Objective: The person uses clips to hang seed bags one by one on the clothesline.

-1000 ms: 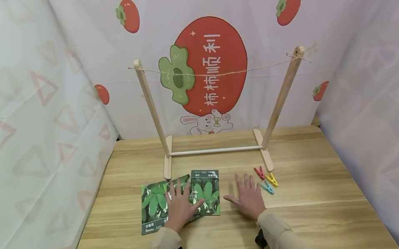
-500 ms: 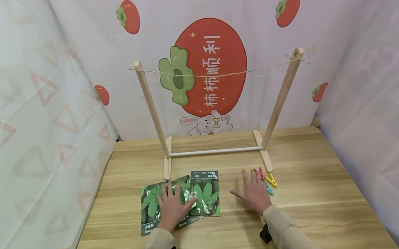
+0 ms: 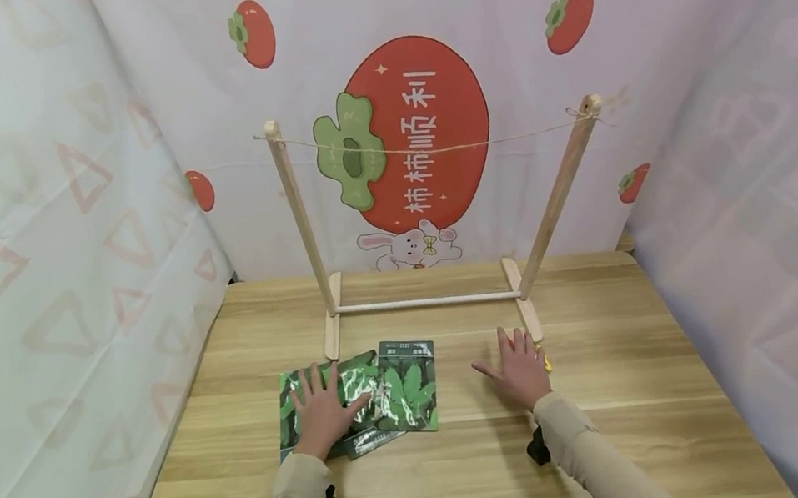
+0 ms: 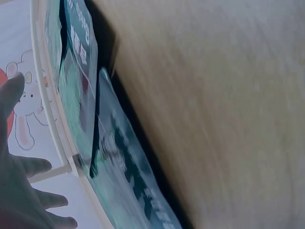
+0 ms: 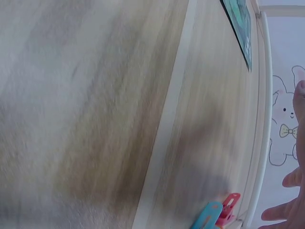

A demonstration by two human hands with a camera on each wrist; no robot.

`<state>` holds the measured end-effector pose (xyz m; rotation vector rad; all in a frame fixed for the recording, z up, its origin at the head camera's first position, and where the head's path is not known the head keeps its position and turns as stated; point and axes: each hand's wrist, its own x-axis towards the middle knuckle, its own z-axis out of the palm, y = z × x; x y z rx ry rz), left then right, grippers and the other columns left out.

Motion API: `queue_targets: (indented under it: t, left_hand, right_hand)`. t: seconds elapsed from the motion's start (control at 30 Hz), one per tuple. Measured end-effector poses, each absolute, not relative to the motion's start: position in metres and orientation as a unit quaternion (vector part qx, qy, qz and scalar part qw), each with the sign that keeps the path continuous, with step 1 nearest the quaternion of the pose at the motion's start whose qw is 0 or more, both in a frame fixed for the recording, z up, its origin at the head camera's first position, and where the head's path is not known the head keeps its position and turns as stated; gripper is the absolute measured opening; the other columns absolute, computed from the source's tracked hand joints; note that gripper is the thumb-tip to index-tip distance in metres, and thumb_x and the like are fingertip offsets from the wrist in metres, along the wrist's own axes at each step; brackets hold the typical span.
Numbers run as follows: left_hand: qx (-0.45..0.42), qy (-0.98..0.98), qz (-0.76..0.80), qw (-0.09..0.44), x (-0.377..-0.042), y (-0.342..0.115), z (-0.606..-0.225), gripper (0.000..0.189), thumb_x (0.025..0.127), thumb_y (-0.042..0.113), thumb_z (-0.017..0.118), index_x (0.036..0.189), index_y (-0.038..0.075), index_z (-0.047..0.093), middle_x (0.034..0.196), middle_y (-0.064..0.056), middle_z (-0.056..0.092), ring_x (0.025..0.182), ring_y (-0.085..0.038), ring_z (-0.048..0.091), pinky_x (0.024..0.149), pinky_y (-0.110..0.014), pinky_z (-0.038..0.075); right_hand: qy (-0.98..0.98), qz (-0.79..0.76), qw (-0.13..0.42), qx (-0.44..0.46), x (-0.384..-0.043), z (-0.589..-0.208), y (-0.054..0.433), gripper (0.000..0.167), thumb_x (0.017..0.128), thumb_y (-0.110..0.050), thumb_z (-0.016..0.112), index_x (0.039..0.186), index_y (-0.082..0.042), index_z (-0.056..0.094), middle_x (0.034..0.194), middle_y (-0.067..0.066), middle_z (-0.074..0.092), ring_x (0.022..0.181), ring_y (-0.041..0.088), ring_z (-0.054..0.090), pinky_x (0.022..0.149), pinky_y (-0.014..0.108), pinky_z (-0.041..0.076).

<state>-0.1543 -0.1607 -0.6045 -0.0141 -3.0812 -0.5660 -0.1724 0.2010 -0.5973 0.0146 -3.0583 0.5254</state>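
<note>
Three green leaf-printed flat packets lie overlapping on the table: a left packet (image 3: 287, 422), a middle packet (image 3: 358, 382) and a right packet (image 3: 408, 391). Over the left and middle ones my left hand (image 3: 325, 419) is spread, hiding part of both; the left wrist view has it above them. My right hand (image 3: 519, 372), fingers extended, is over the small clothespins and covers most of them in the head view. A yellow clothespin (image 3: 546, 360) peeks out beside it. The right wrist view shows a blue clothespin (image 5: 208, 215) and a red clothespin (image 5: 228, 208) below that hand.
Behind the packets stands a wooden rack (image 3: 303, 219) with two posts, a string (image 3: 446, 148) tied between their tops and a white bar (image 3: 429, 302) low down. The wooden table (image 3: 438, 488) is bordered by printed cloth (image 3: 209, 72) at the back and sides.
My left hand has shifted left across the packets, uncovering more of the middle one. My right hand has moved right and slightly forward, over the clothespins. The packets look unmoved.
</note>
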Motion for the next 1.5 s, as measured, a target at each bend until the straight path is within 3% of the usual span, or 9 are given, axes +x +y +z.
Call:
queue_targets:
  t: [0.23, 0.53, 0.83, 1.07, 1.23, 1.37, 1.5]
  left_hand:
    - [0.012, -0.979, -0.201, -0.008, -0.154, -0.172, -0.601, 0.096, 0.082, 0.064, 0.064, 0.153, 0.009, 0.03, 0.156, -0.034, 0.018, 0.143, -0.058, 0.01, 0.107, -0.078, 0.012]
    - [0.039, -0.981, -0.185, -0.036, -0.155, -0.183, -0.601, 0.095, 0.085, 0.063, 0.061, 0.152, 0.004, 0.029, 0.155, -0.037, 0.014, 0.142, -0.06, 0.01, 0.107, -0.078, 0.013]
    - [0.064, -0.975, -0.205, -0.058, -0.157, -0.191, -0.602, 0.096, 0.086, 0.061, 0.061, 0.152, 0.001, 0.026, 0.155, -0.038, 0.01, 0.142, -0.06, 0.005, 0.107, -0.079, 0.009]
    - [0.084, -0.974, -0.203, -0.056, -0.159, -0.203, -0.605, 0.097, 0.086, 0.06, 0.062, 0.152, -0.001, 0.024, 0.154, -0.039, 0.014, 0.14, -0.063, 0.008, 0.106, -0.079, 0.012]
    - [0.093, -0.972, -0.206, -0.063, -0.157, -0.21, -0.606, 0.098, 0.086, 0.059, 0.062, 0.152, -0.002, 0.022, 0.152, -0.041, 0.014, 0.139, -0.064, 0.008, 0.105, -0.08, 0.01]
    - [0.104, -0.973, -0.199, -0.058, -0.154, -0.21, -0.605, 0.096, 0.085, 0.057, 0.065, 0.149, -0.003, 0.027, 0.149, -0.042, 0.021, 0.138, -0.063, 0.015, 0.105, -0.08, 0.011]
    - [0.11, -0.975, -0.191, -0.042, -0.153, -0.208, -0.605, 0.096, 0.083, 0.057, 0.068, 0.146, -0.005, 0.032, 0.141, -0.042, 0.032, 0.131, -0.062, 0.026, 0.103, -0.078, 0.019]
  right_hand:
    - [-0.986, 0.161, 0.027, -0.007, -0.179, -0.599, 0.209, 0.094, 0.086, -0.067, 0.056, 0.147, 0.0, 0.033, 0.138, 0.031, 0.04, 0.132, 0.05, 0.035, 0.102, 0.07, 0.031]
    - [-0.983, 0.18, 0.008, -0.034, -0.186, -0.6, 0.22, 0.094, 0.088, -0.066, 0.053, 0.148, 0.003, 0.031, 0.143, 0.035, 0.036, 0.136, 0.054, 0.03, 0.103, 0.07, 0.031]
    - [-0.978, 0.201, 0.039, -0.051, -0.191, -0.604, 0.23, 0.086, 0.088, -0.064, 0.056, 0.137, 0.005, 0.044, 0.126, 0.032, 0.046, 0.119, 0.049, 0.043, 0.088, 0.064, 0.042]
    - [-0.977, 0.202, 0.017, -0.063, -0.194, -0.603, 0.235, 0.084, 0.089, -0.063, 0.055, 0.139, 0.004, 0.044, 0.133, 0.034, 0.041, 0.128, 0.051, 0.035, 0.095, 0.066, 0.039]
    - [-0.978, 0.198, 0.026, -0.065, -0.195, -0.607, 0.236, 0.072, 0.088, -0.062, 0.058, 0.119, 0.003, 0.056, 0.128, 0.033, 0.046, 0.125, 0.049, 0.038, 0.092, 0.065, 0.041]
    - [-0.977, 0.201, 0.026, -0.07, -0.196, -0.609, 0.237, 0.061, 0.089, -0.059, 0.061, 0.099, 0.001, 0.057, 0.126, 0.034, 0.047, 0.123, 0.05, 0.04, 0.089, 0.064, 0.043]
    - [-0.977, 0.199, 0.024, -0.076, -0.198, -0.61, 0.238, 0.057, 0.09, -0.054, 0.062, 0.101, 0.002, 0.06, 0.129, 0.034, 0.045, 0.124, 0.05, 0.038, 0.091, 0.065, 0.042]
